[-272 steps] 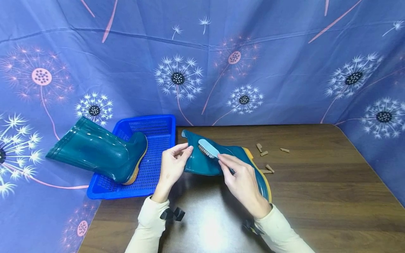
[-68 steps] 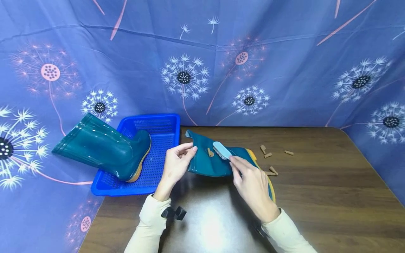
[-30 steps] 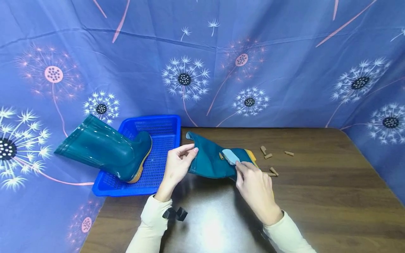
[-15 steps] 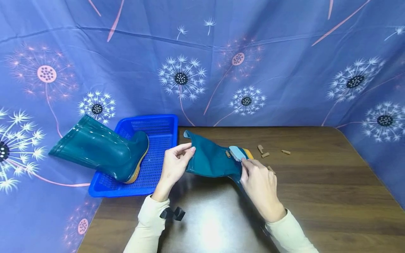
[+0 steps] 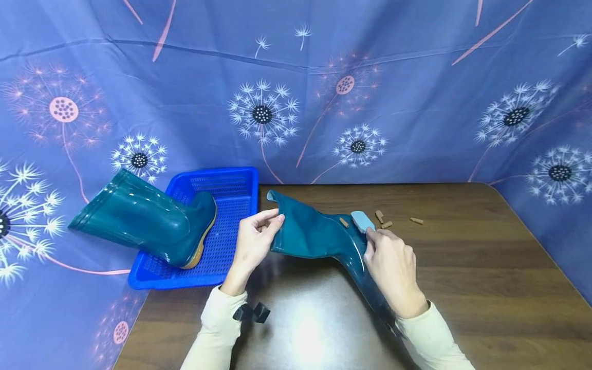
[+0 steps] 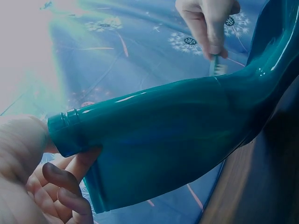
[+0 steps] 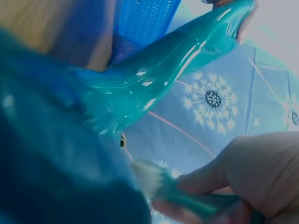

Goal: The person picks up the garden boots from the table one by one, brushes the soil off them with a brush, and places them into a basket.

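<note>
A teal rubber boot (image 5: 305, 231) lies tilted over the table, its shaft opening toward the left. My left hand (image 5: 256, 236) pinches the rim of that opening between thumb and fingers, as the left wrist view also shows. In my right hand (image 5: 393, 267) is a small light-blue brush (image 5: 363, 221), its bristles against the boot near the ankle. The bristles (image 7: 148, 178) blur in the right wrist view. Just left of the brush, a short brown cylindrical piece (image 5: 344, 222) rests on the boot. The boot's toe is partly hidden behind my right hand and forearm.
A second teal boot (image 5: 143, 218) leans in a blue plastic basket (image 5: 231, 205) on the left, its shaft jutting past the rim. Several similar brown pieces (image 5: 417, 221) lie on the wooden table (image 5: 485, 267) at right. A blue patterned cloth (image 5: 296, 92) hangs behind.
The brush in my right hand has moved right along the boot, from shaft to ankle. The brown piece has shifted right too. The boot has tilted, and its yellow sole no longer shows.
</note>
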Motion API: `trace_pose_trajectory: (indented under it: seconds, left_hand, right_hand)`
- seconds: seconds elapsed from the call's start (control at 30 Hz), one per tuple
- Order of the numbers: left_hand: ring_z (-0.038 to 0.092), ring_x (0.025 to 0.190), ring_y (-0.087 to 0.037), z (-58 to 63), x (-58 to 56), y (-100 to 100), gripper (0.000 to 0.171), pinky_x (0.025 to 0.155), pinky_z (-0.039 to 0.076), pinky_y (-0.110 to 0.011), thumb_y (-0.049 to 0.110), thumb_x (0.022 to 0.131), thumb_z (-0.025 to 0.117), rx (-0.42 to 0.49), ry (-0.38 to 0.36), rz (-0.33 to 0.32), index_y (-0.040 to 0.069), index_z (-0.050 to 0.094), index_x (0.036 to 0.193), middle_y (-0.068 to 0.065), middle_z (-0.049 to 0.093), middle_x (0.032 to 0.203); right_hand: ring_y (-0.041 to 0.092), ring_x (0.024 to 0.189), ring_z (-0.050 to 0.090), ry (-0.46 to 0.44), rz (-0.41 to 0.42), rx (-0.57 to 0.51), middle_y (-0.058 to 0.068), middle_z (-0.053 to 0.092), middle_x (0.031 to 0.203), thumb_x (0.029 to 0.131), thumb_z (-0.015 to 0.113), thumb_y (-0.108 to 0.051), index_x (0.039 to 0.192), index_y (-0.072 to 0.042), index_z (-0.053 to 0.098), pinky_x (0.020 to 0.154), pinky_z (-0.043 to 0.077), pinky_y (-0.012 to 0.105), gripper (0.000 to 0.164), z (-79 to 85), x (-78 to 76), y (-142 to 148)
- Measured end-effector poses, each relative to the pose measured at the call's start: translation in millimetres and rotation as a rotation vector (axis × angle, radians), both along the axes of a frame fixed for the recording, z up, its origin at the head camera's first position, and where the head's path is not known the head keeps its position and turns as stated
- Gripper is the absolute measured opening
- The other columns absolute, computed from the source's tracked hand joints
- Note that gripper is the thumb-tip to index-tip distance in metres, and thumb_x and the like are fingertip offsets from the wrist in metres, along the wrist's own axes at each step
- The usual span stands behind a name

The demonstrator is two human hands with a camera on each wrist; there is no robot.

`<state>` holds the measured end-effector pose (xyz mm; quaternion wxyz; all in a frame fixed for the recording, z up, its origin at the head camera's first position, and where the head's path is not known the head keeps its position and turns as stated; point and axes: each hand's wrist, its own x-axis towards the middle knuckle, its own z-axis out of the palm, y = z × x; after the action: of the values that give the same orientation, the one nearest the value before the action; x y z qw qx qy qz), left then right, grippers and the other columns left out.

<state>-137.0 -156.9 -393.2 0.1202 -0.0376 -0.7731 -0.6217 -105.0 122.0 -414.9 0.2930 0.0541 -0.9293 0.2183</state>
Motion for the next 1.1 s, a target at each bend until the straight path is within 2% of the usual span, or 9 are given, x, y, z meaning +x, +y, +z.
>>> trace_pose_trajectory:
  seconds: [0.17,0.23,0.43,0.6,0.7,0.8,0.9,1.0,1.1]
  left_hand:
    - [0.061,0.068,0.0,0.0,0.4,-0.6,0.027,0.059,0.044,-0.017,0.008,0.098,0.076,0.011,0.007,0.0,-0.008,0.077,0.119,-0.025,0.078,0.094]
    - [0.061,0.068,0.0,-0.2,-0.3,-0.3,0.027,0.058,0.044,-0.017,0.008,0.097,0.076,0.015,0.005,-0.002,-0.008,0.077,0.119,-0.025,0.078,0.094]
    - [0.061,0.067,0.0,0.3,-0.9,0.8,0.028,0.057,0.044,-0.017,0.01,0.098,0.076,0.017,0.0,-0.006,-0.008,0.077,0.119,-0.022,0.079,0.093]
    - [0.061,0.067,0.001,0.8,-0.3,-0.2,0.027,0.058,0.044,-0.016,0.009,0.098,0.076,0.012,-0.012,0.002,-0.007,0.077,0.12,-0.024,0.079,0.095]
    - [0.06,0.068,0.0,1.1,0.4,-0.4,0.027,0.059,0.044,-0.017,0.009,0.098,0.075,0.011,-0.011,-0.003,-0.007,0.076,0.12,-0.025,0.078,0.096]
    - [0.061,0.068,0.0,1.9,1.3,-0.9,0.028,0.059,0.044,-0.017,0.009,0.098,0.076,0.01,-0.012,-0.006,-0.007,0.076,0.12,-0.023,0.079,0.096]
    - [0.06,0.067,0.0,2.1,1.8,-0.5,0.028,0.058,0.045,-0.017,0.01,0.098,0.076,0.009,-0.009,-0.001,-0.007,0.077,0.12,-0.021,0.079,0.094]
    - [0.06,0.066,0.0,1.9,1.9,0.4,0.028,0.058,0.044,-0.016,0.009,0.097,0.076,0.01,-0.001,0.005,-0.008,0.077,0.119,-0.02,0.079,0.092]
    - [0.058,0.064,0.0,1.1,2.1,2.2,0.027,0.056,0.043,-0.016,0.008,0.097,0.076,0.019,0.008,0.004,-0.008,0.077,0.119,-0.02,0.078,0.091]
  right_hand:
    - [0.043,0.086,0.078,0.015,0.117,-0.005,0.016,0.081,0.106,0.095,0.073,-0.008,0.111,-0.005,0.083,0.066,0.058,0.062,0.019,-2.1,-1.2,-3.9]
    - [0.045,0.085,0.078,-0.012,0.127,-0.002,0.015,0.082,0.105,0.095,0.073,-0.007,0.109,-0.005,0.084,0.065,0.058,0.062,0.017,-2.6,-0.6,-3.5]
    - [0.053,0.081,0.074,-0.049,-0.003,-0.018,0.02,0.08,0.099,0.095,0.069,-0.004,0.107,-0.005,0.083,0.062,0.053,0.068,0.018,3.5,-1.9,7.8]
    - [0.048,0.086,0.077,-0.041,0.062,-0.016,0.017,0.081,0.104,0.097,0.07,-0.007,0.112,-0.007,0.083,0.065,0.056,0.066,0.02,3.4,-5.2,11.3]
    - [0.051,0.078,0.074,-0.087,0.041,0.005,0.019,0.081,0.098,0.096,0.069,-0.006,0.109,-0.007,0.083,0.059,0.053,0.066,0.019,5.3,-4.9,14.9]
    - [0.055,0.064,0.067,-0.131,-0.053,0.031,0.025,0.076,0.086,0.094,0.066,-0.003,0.1,-0.003,0.081,0.05,0.048,0.064,0.016,10.4,-3.2,21.5]
    - [0.055,0.06,0.065,-0.118,-0.087,0.04,0.027,0.075,0.084,0.092,0.066,-0.001,0.099,-0.001,0.081,0.047,0.047,0.063,0.016,15.7,-1.1,26.6]
    - [0.055,0.068,0.07,-0.091,-0.019,0.054,0.022,0.079,0.095,0.094,0.069,-0.004,0.107,-0.005,0.082,0.05,0.049,0.064,0.018,18.4,0.0,26.1]
    - [0.053,0.075,0.072,-0.142,0.057,0.08,0.019,0.081,0.103,0.097,0.07,-0.008,0.114,-0.009,0.083,0.054,0.051,0.063,0.021,19.9,1.1,25.2]
